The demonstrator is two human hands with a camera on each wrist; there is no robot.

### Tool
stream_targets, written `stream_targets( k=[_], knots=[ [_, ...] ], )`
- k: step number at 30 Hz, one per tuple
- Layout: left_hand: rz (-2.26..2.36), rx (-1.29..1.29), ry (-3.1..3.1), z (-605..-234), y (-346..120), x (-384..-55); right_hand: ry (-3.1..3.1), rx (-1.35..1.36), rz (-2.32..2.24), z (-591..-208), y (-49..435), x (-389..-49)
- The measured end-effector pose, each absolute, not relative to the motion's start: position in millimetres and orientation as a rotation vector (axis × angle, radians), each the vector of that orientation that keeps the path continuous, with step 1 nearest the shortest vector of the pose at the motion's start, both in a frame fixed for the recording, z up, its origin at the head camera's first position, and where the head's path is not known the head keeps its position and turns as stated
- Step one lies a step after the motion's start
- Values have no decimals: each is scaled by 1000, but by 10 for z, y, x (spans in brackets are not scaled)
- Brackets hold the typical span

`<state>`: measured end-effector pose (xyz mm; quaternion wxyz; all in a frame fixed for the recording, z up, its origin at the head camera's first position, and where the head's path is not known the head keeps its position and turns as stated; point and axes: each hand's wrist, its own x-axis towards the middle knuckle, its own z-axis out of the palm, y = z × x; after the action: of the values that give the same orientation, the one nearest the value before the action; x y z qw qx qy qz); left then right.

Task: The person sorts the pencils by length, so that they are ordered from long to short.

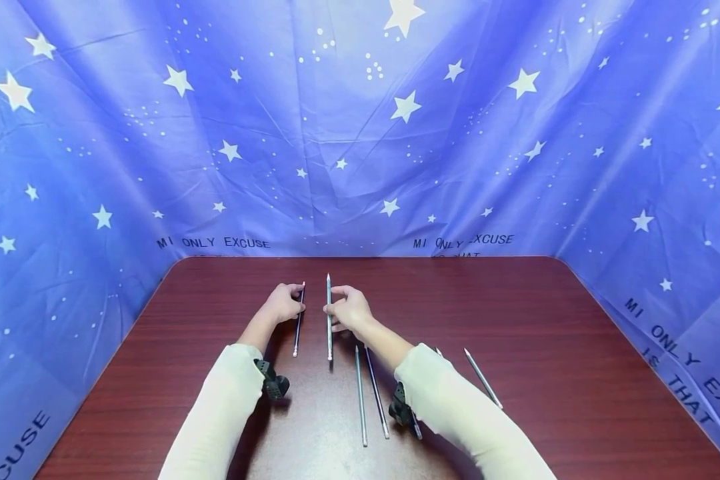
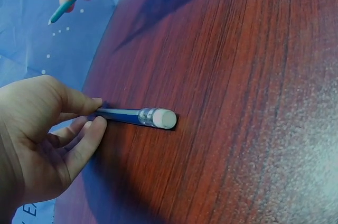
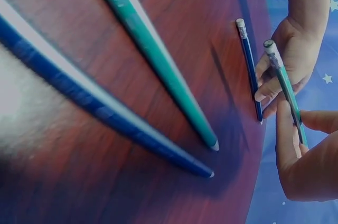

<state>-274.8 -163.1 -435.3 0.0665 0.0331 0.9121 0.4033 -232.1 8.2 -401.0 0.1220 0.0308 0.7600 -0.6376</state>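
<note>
The left hand (image 1: pixel 283 304) pinches a dark blue pencil (image 1: pixel 297 333) between thumb and fingertips, its white eraser end towards the person and its point towards the far edge of the table (image 1: pixel 576 347). This pencil lies along the wood-grain top or just above it; contact is hard to judge.

The right hand (image 1: pixel 349 309), just beside the left, pinches a green pencil (image 1: pixel 329 343) between thumb and index finger, the other fingers reaching out behind it. That pencil is raised off the table (its shadow falls apart from it in both wrist views), and its point also faces away from the person. The two held pencils run side by side with a gap between them.

Nearer the person, a second green pencil (image 1: pixel 361 397) and a second dark blue pencil (image 1: pixel 377 395) lie next to each other, points away. Another pencil (image 1: pixel 418 430) shows only its eraser end by the right wrist camera (image 1: pixel 400 405). Farther right, a greenish pencil (image 1: pixel 483 378) lies slanting beside the right sleeve (image 1: pixel 468 413). Behind the table hangs a blue cloth (image 1: pixel 312 113) printed with white stars.
</note>
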Motion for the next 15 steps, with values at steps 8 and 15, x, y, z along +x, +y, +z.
stream_targets(
  k=[8,15],
  knots=[
    [1198,96,2769,-4351,-1637,-2757,2215,123,-1873,-4025,-51,-2417],
    [1177,68,2767,-4356,-1648,-2757,2224,135,-1891,-4052,-127,-2498]
  ],
)
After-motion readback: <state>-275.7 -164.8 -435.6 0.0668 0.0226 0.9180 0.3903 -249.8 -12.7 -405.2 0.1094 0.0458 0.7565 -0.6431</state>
